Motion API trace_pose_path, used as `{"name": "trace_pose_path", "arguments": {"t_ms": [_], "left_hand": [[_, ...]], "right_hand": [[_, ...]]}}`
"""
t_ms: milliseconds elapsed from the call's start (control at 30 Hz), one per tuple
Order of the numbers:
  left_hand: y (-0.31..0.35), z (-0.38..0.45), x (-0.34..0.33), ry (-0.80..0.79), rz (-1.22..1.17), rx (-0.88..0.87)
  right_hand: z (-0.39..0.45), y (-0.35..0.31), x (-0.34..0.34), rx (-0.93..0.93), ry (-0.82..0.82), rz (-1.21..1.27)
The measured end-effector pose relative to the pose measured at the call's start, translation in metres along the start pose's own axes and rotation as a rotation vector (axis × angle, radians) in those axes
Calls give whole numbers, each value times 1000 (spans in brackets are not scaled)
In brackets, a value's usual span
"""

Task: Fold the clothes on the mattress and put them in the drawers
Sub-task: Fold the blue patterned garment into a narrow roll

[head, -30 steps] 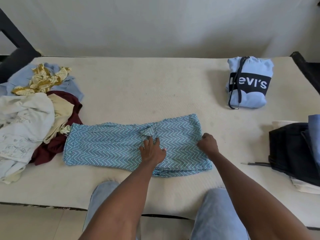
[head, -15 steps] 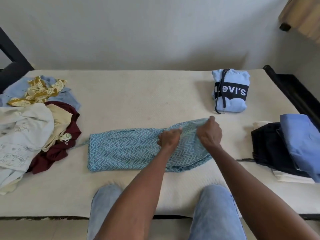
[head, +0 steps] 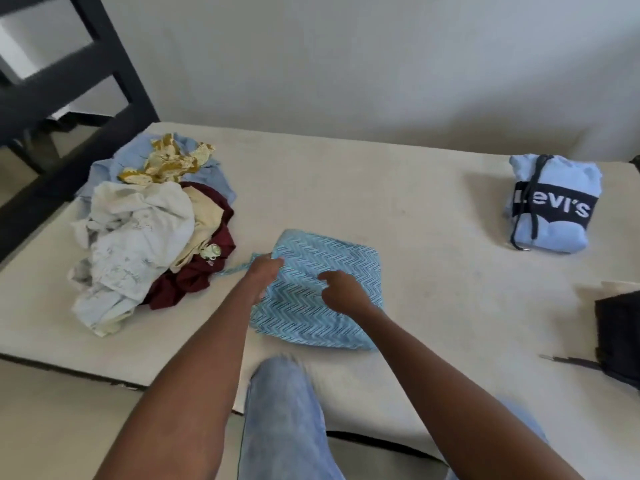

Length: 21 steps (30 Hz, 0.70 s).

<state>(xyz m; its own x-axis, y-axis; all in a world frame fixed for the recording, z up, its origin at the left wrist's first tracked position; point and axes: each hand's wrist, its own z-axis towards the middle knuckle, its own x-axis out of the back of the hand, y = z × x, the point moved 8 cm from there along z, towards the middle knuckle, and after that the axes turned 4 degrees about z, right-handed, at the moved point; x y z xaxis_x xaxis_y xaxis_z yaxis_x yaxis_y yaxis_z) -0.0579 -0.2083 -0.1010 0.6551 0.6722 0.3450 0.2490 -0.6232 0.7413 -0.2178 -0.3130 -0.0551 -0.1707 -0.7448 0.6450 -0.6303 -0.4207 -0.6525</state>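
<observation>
Looking down at the cream mattress (head: 398, 188), I am seeing the blue zigzag-patterned garment (head: 332, 268) lying folded into a rough square near the front edge, just ahead of my knees. My left hand (head: 265, 275) is lying on its 9 o'clock edge, fingers fairly straight and pressing the cloth down; whether the thumb is tucking under the fabric I cannot tell. My right hand (head: 341, 289) is resting on the middle of the square with fingers loosely curled and the index finger pointing toward 9 o'clock, gripping nothing that I can make out. A thin drawstring (head: 239, 268) is trailing from the garment's 9 o'clock corner toward the unfolded pile (head: 145, 237), which is sitting at 9 to 10 o'clock, near the square but apart from it, with a maroon garment (head: 194, 282) at its closest edge. At 2 o'clock, well apart, a folded light-blue Levi's hoodie (head: 550, 206) is sitting close to the wall. At 3 o'clock a dark folded stack (head: 620, 341) is running off the frame. Bare mattress is lying open from 11 to 1 o'clock beyond the square and between it and the hoodie. A black bed frame (head: 86, 98) is bordering the mattress at 10 o'clock.
</observation>
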Motion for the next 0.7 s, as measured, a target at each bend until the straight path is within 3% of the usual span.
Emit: {"name": "trace_pose_path", "arguments": {"t_ms": [100,200,367,433,500,633,700], "left_hand": [[-28,11,19,94,141,63],[-42,5,18,108,50,52],[-45,16,8,62,-569,-27],[-51,24,10,89,-690,-22],[-58,25,20,214,-577,-36],[-71,19,47,519,-40,-10],[-72,15,57,599,110,42]], "right_hand": [[14,27,-18,-49,-23,-216],[26,52,-36,-87,-106,-311],[41,55,-36,-27,19,-333],[44,57,-36,-24,25,-320],[46,61,-37,-29,-2,-344],[50,66,-46,-41,-146,-364],[54,66,-39,-27,-89,-335]]}}
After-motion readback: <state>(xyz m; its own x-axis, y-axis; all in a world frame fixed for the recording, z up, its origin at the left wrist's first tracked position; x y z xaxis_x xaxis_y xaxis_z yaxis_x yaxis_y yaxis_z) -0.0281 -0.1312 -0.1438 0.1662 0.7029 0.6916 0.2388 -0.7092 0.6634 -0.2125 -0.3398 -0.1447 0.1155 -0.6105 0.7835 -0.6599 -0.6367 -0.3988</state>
